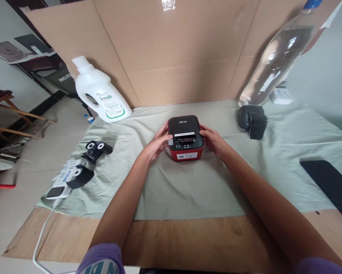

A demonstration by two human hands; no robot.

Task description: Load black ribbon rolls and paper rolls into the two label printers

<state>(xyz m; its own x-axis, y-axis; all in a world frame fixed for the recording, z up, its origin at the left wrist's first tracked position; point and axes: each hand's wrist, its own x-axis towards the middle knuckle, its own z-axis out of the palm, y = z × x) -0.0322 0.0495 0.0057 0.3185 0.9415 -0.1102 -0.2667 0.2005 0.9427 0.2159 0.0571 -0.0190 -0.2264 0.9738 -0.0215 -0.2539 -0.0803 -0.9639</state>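
Observation:
Between my two hands is a squarish device (186, 156) with a black top, red sides and a slot in its upper face. White labels are stuck on its top and front. My left hand (159, 141) grips the left side, thumb on the upper edge and fingers behind. Against the right side, my right hand (212, 140) is closed in the same way, its thumb at the top rim. I cannot tell whether the device rests on the cloth or is slightly raised. Most fingertips are hidden behind it.
A pale green cloth (188, 201) covers the wooden table (193, 243). Cardboard (182, 76) stands behind. At left are a white jug (102, 91), black gadgets (96, 151) and a cabled white box (58, 191). To the right: a tall bottle (276, 61), black object (252, 120) and phone (329, 186).

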